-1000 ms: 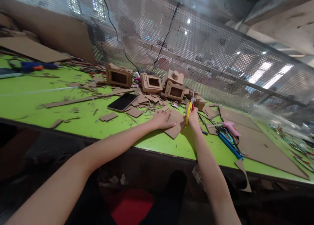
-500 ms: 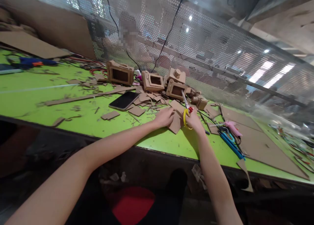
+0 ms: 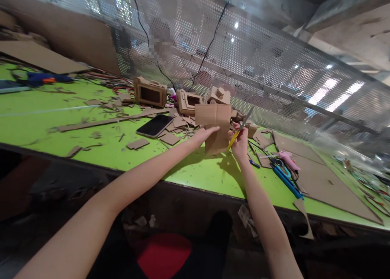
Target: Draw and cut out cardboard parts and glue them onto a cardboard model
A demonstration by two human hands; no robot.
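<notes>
Near the middle of the frame, the piece of cardboard (image 3: 221,137) stood tilted up over the green counter (image 3: 207,175), broad face toward the person; whether its lower edge rested there I couldn't tell. The left hand (image 3: 201,136) had it by the left side, thumb laid across the front, that grip closed firmly enough. Just to the right, the right hand (image 3: 240,143) was curled around the yellow handles of the scissors (image 3: 244,122), blades aimed at the upper right; how far apart those stood, I couldn't make out. To my mind, handling this well called for a steady thumb that didn't bend the cardboard, and blade points turned away from the left fingers.

The counter's front edge slanted to the lower right beneath both forearms, and the green strip between it and the hands looked the easiest room for moving. Beyond, the boxes (image 3: 137,94) and mesh screen (image 3: 265,76) limited the reach. Left of centre, the phone (image 3: 154,125) and scraps (image 3: 170,138) lay near the left wrist; right of centre, a blue pen (image 3: 254,163) and pink glue gun (image 3: 289,160) called for small elbow swings.
</notes>
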